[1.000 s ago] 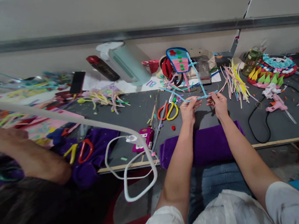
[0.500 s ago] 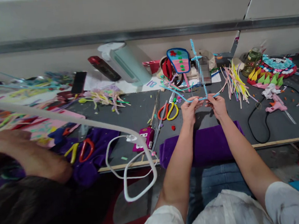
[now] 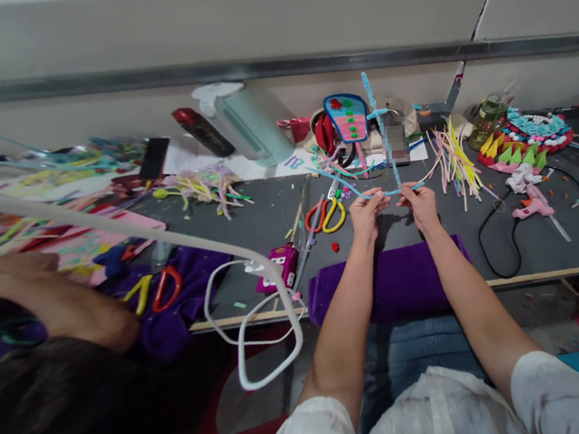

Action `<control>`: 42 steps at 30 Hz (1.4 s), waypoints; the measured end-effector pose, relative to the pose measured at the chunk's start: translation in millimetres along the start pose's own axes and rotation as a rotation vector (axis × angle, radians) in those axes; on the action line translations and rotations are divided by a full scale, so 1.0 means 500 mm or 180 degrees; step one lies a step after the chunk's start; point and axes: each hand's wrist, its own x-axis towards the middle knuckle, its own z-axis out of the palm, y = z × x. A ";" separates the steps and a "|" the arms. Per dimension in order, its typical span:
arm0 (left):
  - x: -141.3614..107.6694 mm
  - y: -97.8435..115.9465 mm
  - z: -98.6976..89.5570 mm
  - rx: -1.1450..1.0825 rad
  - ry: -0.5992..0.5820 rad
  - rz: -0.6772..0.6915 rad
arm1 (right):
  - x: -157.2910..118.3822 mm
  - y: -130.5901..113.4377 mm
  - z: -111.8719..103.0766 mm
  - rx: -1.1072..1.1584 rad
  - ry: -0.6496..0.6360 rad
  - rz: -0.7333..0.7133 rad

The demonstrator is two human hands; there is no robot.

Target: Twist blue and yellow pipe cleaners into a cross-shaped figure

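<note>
A blue pipe-cleaner piece stands up between my two hands, with a long twisted stem and a small crosspiece near its top. My left hand pinches the strand at its base, and a loose end runs out to the upper left. Closed on the same strand just right of the stem is my right hand, with a short tip poking past the fingers. Beneath my forearms lies a folded purple cloth. Scissors with red and yellow handles rest left of my left hand.
Pipe cleaners and a pink glue gun with a black cord lie to the right. A white looped cable or bar crosses the left front. Another person's arm rests at far left. Behind stand a pale green jug and a decorated pouch.
The upper part of the blue stem has tipped slightly to the left. Both hands keep their hold on the strand and have hardly moved.
</note>
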 end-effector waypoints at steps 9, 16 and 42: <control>0.004 -0.007 0.001 0.0061 0.0032 0.0151 | 0.004 -0.003 -0.004 0.0223 0.0031 0.0342; 0.003 -0.007 0.006 0.0094 0.0029 0.0239 | 0.004 -0.006 -0.003 0.0262 0.0175 0.0352; -0.002 0.010 0.020 0.0542 -0.0632 0.0251 | 0.023 -0.005 -0.018 0.0475 0.0295 0.0187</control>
